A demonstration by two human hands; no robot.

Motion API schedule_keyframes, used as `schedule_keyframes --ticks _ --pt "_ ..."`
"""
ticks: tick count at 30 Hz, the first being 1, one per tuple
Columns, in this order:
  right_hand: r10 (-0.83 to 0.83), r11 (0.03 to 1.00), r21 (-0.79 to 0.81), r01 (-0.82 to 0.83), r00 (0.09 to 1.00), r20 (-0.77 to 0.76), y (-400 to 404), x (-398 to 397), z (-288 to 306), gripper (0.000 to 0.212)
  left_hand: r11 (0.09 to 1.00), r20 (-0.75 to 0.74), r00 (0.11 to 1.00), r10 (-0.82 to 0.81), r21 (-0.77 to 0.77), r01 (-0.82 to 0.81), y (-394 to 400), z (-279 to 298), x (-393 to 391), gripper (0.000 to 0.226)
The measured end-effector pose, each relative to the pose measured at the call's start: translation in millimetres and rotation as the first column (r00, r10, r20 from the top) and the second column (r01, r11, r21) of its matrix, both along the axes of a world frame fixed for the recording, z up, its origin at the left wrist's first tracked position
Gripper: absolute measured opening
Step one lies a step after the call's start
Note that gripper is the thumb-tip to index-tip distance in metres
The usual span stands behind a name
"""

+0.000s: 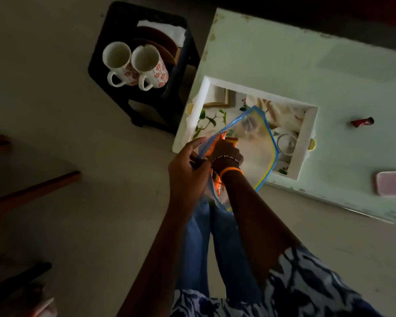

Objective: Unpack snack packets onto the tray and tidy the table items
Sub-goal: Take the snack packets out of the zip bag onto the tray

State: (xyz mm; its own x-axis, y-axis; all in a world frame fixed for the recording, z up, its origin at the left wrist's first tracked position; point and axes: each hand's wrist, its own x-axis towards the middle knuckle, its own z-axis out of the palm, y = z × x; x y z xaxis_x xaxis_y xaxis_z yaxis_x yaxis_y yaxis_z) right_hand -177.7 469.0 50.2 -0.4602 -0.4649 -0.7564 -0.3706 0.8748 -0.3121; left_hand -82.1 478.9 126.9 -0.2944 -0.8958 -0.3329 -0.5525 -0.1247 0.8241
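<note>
The left hand (pixel 188 164) pinched the mouth of the clear zip bag (pixel 254 147) over the white tray (pixel 304 143); the right hand (pixel 225 152) (inside the bag) gripped an orange snack packet (pixel 217 143).

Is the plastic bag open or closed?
Open. The left hand holds its edge while the right hand reaches inside the bag among orange packets.
</note>
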Motion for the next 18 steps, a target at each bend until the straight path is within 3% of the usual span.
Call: schedule_keyframes --ticks 4,9,15,18 --pt "-0.143 0.986 -0.081 0.143 0.99 0.012 -2 1 -2 0.052 1.0 -0.013 1.0 -0.027 -0.017 0.026 4 -1 -2 0.041" --pt "-0.095 0.964 -0.252 0.081 0.995 -0.043 28 -37 34 0.026 0.998 -0.05 0.997 -0.061 0.017 0.062 3 0 -18 0.042" --pt "-0.389 0.786 -0.518 0.338 0.921 0.01 93 -95 83 0.025 0.991 -0.044 0.99 -0.136 0.001 0.136 9 4 -62 0.037" --pt "-0.532 0.625 -0.603 0.496 0.836 0.137 119 -118 93 0.027 0.985 -0.014 0.985 -0.171 0.024 0.172 14 3 -81 0.038"
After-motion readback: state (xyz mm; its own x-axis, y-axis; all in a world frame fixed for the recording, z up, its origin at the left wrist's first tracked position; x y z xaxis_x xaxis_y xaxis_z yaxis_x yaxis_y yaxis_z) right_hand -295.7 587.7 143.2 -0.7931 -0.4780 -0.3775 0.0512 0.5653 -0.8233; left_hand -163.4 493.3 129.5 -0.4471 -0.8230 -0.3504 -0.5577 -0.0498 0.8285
